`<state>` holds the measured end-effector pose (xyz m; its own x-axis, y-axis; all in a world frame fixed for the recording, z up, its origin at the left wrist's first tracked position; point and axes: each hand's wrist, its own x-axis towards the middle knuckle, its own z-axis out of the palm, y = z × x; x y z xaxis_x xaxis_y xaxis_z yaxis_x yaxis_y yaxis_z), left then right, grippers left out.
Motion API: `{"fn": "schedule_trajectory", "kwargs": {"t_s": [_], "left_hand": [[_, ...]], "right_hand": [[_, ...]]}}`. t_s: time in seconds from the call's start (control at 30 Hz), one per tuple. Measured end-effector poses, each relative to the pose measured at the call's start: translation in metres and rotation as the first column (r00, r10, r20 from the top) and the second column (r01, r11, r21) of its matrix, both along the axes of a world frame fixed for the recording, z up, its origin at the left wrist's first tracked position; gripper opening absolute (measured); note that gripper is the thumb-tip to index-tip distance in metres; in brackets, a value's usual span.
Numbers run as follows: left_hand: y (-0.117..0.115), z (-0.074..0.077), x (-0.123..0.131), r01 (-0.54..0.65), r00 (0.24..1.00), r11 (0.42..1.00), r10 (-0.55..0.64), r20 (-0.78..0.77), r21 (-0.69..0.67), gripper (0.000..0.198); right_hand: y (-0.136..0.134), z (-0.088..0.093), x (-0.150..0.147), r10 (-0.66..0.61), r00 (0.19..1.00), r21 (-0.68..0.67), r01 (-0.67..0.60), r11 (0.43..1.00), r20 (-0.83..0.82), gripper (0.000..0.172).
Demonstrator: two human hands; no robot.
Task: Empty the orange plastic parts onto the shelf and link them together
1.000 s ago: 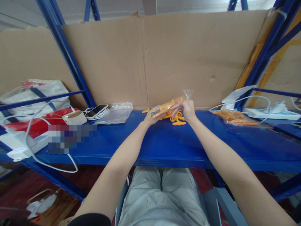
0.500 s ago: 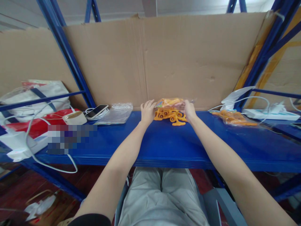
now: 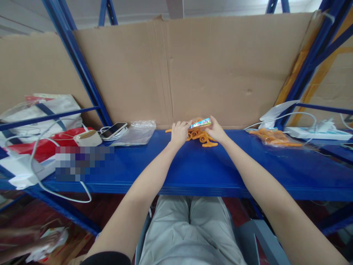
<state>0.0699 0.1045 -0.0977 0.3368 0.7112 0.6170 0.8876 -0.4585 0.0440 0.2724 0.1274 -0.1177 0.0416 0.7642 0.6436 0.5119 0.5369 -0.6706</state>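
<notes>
My left hand (image 3: pixel 179 133) and my right hand (image 3: pixel 214 131) are both closed on the ends of a small clear packet (image 3: pixel 200 123) with a shiny coloured card and orange pieces inside. They hold it just above a heap of loose orange plastic parts (image 3: pixel 204 137) lying on the blue shelf (image 3: pixel 193 165) against the cardboard back wall.
A filled bag of orange parts (image 3: pixel 273 137) lies at the right beside a white power strip (image 3: pixel 317 133) with cables. To the left lie empty clear bags (image 3: pixel 138 131), a phone (image 3: pixel 113 129), a tape roll (image 3: pixel 88 138) and red and white packages (image 3: pixel 35 147).
The packet was folded flat and lowered towards the heap. My left hand moved in to grip its left end; my right hand kept hold of the right end.
</notes>
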Motion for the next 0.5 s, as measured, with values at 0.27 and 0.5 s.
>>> {"fn": "schedule_trajectory", "kwargs": {"t_s": [0.27, 0.5], "left_hand": [[0.002, -0.004, -0.001, 0.03, 0.999, 1.0, -0.031, -0.039, -0.007, 0.054], [-0.004, 0.0, 0.008, 0.076, 0.997, 0.996, -0.075, 0.014, -0.035, 0.049]], "right_hand": [[-0.031, 0.021, -0.007, 0.091, 0.985, 0.08, -0.104, 0.991, 0.15, 0.017], [-0.036, 0.022, -0.005, -0.044, 0.998, 0.006, 0.044, 0.999, 0.035, 0.024]]}}
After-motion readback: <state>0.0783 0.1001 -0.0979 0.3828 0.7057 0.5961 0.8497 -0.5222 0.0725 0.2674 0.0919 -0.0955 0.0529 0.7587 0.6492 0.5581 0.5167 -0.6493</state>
